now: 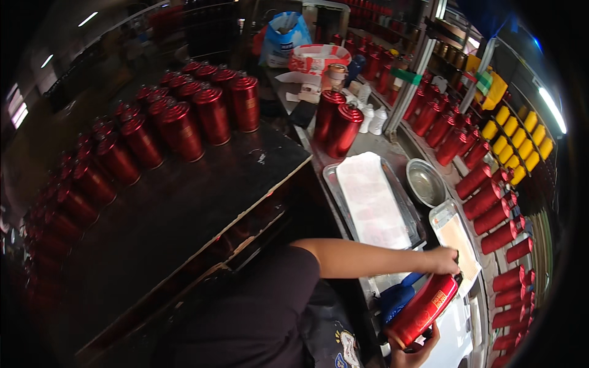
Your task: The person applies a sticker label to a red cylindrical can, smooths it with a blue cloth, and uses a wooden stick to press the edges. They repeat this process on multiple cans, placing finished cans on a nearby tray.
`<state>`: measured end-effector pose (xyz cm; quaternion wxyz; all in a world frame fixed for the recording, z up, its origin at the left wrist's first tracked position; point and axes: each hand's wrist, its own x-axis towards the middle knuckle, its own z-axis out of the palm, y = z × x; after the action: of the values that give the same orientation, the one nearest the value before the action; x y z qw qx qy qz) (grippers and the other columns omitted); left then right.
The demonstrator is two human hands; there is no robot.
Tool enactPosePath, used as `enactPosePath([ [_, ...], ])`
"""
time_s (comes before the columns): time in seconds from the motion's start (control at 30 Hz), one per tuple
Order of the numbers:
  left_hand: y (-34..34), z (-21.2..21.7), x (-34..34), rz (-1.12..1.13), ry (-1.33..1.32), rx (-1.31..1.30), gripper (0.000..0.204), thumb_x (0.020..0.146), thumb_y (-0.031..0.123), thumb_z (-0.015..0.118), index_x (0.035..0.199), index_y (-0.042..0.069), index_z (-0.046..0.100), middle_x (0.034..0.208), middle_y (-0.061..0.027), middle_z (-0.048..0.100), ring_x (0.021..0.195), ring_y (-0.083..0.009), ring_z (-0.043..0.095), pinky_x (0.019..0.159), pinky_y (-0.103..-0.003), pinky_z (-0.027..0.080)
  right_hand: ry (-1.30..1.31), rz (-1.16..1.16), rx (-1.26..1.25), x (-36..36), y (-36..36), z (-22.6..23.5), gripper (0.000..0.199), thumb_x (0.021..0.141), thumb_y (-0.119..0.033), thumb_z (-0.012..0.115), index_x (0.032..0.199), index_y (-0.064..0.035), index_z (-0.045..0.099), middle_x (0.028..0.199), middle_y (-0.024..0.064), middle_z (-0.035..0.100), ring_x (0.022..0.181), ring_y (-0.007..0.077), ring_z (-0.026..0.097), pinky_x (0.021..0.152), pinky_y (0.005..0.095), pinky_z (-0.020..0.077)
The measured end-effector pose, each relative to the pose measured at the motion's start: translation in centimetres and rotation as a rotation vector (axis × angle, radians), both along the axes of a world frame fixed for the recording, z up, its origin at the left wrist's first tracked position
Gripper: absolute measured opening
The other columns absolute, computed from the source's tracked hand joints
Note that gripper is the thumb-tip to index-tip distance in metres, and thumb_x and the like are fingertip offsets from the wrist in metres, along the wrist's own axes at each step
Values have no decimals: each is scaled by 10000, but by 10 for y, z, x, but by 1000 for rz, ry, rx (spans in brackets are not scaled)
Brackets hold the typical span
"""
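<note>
A shiny red metal bottle (pixel 423 310) with a small yellow label lies tilted in front of me. Its dark-topped end points up and to the right. My left hand (pixel 443 260) reaches across and has its fingers closed at that upper end. Lower down, my right hand (pixel 418 354) wraps round the bottle near its base, partly hidden behind it. Just left of the bottle is a dark blue object (pixel 397 299), partly covered. Close to my left hand lies a shallow metal tray (pixel 443 211) with a tan sheet (pixel 459 239) in it.
A larger tray (pixel 331 178) holds a white sheet (pixel 374 199); a round metal bowl (pixel 426 183) stands beside it. Two red bottles (pixel 346 130) stand farther back. Many more crowd the dark table (pixel 245 178) at left and the shelves (pixel 491 208) at right. A metal post (pixel 417 73) rises behind.
</note>
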<state>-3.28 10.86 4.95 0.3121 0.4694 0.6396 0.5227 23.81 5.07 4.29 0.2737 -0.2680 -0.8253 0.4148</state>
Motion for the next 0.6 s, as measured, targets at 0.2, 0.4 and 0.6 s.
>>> enactPosePath([
  [0.2,-191,69,-82,28,-3,142,323,849,281,824,907,-27,744,832,-62,728,769,-129,667,706,-293,531,204,515,-130,-63,13,38,996,587,-351,1016,1378,38,551,1237,154,667,986,169,690,617,210,513],
  [0.4,-389,153,-67,769,204,128,155,922,183,753,968,37,728,853,-8,704,769,-81,621,714,-265,489,94,881,378,-194,-31,81,898,700,-104,886,1502,-131,481,1211,168,672,692,226,641,609,319,519],
  [0.6,-531,187,-46,1367,915,-261,217,937,220,734,945,10,681,860,-14,659,804,-105,598,747,-299,487,-65,893,352,-193,-45,74,814,721,-78,866,1459,-106,525,1205,220,667,879,328,700,701,380,568],
])
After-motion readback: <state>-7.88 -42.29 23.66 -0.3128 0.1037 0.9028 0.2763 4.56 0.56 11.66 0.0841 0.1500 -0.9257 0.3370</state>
